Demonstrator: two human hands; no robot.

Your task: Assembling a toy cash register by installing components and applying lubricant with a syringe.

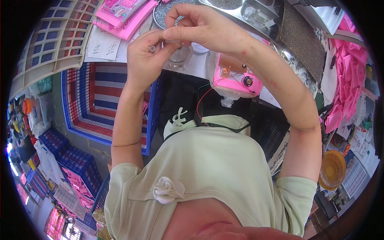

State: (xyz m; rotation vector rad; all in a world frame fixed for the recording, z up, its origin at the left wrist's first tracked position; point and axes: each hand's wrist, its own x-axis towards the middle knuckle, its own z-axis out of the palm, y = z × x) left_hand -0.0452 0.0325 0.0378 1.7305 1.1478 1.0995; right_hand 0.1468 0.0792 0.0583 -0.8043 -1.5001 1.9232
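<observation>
My left hand (146, 56) is closed, and the end of a small clear tube (152, 49) pokes out between its fingers. Against its fingertips my right hand (196, 26) makes a pinch; whatever lies in that pinch is too small or hidden to name. Just below the fingers stands a round clear jar (180, 57), partly covered by my left thumb. Right of it, under my right forearm, lies an opened pink plastic casing (224, 82) with thin wires and a round dark part (247, 81) with a metal centre. A red wire (198, 105) hangs from the casing toward my lap.
A round tray of small metal parts (161, 17) and metal trays (252, 15) stand at the back. Pink packages (122, 22) lie back left. A blue-rimmed, striped crate (106, 138) is left below the table. Pink pieces (346, 76) hang at right, above an orange basket (332, 170).
</observation>
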